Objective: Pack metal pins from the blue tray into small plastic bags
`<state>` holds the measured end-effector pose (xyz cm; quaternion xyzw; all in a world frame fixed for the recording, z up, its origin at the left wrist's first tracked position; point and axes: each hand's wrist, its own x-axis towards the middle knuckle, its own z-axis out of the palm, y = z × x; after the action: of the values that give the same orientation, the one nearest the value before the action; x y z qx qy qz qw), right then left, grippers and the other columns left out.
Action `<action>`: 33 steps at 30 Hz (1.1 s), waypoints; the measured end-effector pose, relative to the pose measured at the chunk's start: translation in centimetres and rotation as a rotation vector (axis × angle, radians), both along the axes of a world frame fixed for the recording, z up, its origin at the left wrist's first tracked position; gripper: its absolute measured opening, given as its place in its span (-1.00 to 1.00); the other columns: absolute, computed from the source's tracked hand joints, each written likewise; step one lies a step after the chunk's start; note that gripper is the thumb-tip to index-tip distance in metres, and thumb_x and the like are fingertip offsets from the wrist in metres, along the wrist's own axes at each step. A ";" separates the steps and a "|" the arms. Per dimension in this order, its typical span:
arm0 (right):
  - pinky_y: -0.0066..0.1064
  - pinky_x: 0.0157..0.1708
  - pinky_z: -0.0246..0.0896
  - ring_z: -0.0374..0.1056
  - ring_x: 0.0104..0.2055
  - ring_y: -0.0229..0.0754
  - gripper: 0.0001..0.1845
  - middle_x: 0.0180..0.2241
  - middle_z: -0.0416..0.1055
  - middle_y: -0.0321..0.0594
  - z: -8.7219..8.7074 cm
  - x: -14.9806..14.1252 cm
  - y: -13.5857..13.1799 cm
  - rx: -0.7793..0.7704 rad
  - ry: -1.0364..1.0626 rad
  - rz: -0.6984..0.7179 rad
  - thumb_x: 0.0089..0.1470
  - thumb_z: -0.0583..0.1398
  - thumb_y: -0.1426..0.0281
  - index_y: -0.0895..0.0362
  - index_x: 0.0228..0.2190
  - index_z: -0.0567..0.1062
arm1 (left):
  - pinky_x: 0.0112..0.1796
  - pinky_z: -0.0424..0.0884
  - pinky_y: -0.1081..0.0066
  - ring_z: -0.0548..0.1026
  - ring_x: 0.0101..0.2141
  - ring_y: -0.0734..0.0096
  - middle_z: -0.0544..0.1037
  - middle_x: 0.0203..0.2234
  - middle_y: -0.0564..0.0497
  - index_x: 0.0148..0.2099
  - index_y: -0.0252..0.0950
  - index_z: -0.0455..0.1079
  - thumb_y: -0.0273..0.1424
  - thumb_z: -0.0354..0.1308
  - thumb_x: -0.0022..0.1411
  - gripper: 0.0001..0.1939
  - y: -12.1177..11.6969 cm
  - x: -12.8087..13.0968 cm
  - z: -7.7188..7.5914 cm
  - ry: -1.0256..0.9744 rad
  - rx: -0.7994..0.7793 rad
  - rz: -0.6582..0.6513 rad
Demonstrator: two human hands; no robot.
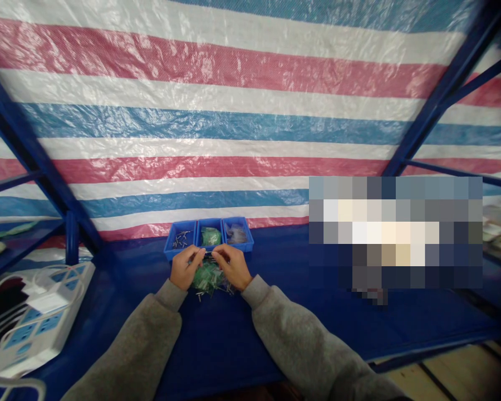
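My left hand [186,265] and my right hand [232,265] meet in front of the bins, thumbs and fingers pinched. Between their fingertips runs a small thin metal piece [209,253], too small to name exactly. Below them lies a loose pile of green plastic bags [209,277], mixed with small metal pins [199,296]. Just beyond my fingers stand three joined blue bins. Metal pins lie in the left bin [169,240], green bags [211,236] fill the middle one, and clear, purplish bags [236,233] are in the right one.
A blue table [217,345] carries everything. At left is a white power strip [45,328] with plugs and cables. Blue metal posts [37,150] frame a striped plastic sheet [234,122] behind. A blurred-out patch hides part of the right side.
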<state>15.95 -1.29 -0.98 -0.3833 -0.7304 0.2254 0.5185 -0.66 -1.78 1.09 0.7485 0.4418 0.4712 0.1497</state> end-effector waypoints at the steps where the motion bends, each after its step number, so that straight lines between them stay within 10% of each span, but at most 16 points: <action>1: -0.50 -0.43 0.14 0.26 -0.48 -0.29 -0.73 -0.48 0.38 -0.27 0.0 0.0 0.0 0.007 0.004 0.010 0.16 0.05 0.25 0.15 -0.39 0.44 | -0.50 0.28 0.53 0.32 -0.63 0.55 0.34 -0.70 0.10 -0.59 -0.31 0.29 -0.30 -0.02 0.25 -0.63 -0.1 0.0 0.1 0.010 0.002 0.007; 15: -0.49 -0.44 0.08 0.25 -0.48 -0.27 -0.63 -0.55 0.37 -0.26 -0.1 0.0 0.3 0.028 -0.087 -0.025 0.20 0.01 0.26 0.16 -0.51 0.46 | -0.37 0.44 0.47 0.50 -0.32 0.38 0.54 -0.28 -0.06 -0.23 -0.29 0.46 -0.28 0.03 0.22 -0.76 0.0 -0.1 -0.1 -0.065 0.076 0.038; 33: -0.47 -0.44 0.13 0.28 -0.47 -0.25 -0.66 -0.52 0.39 -0.22 0.2 0.5 0.3 0.000 0.013 -0.151 0.18 -0.01 0.28 0.17 -0.42 0.48 | -0.23 0.36 0.38 0.45 -0.35 0.38 0.53 -0.41 -0.04 -0.24 -0.27 0.47 -0.31 0.03 0.23 -0.79 0.8 -0.7 -0.7 0.168 0.265 -0.011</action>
<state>16.42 -0.98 -0.79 -0.4359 -0.6961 0.1880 0.5387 -1.38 -0.96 0.43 0.8008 0.3827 0.4605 0.0148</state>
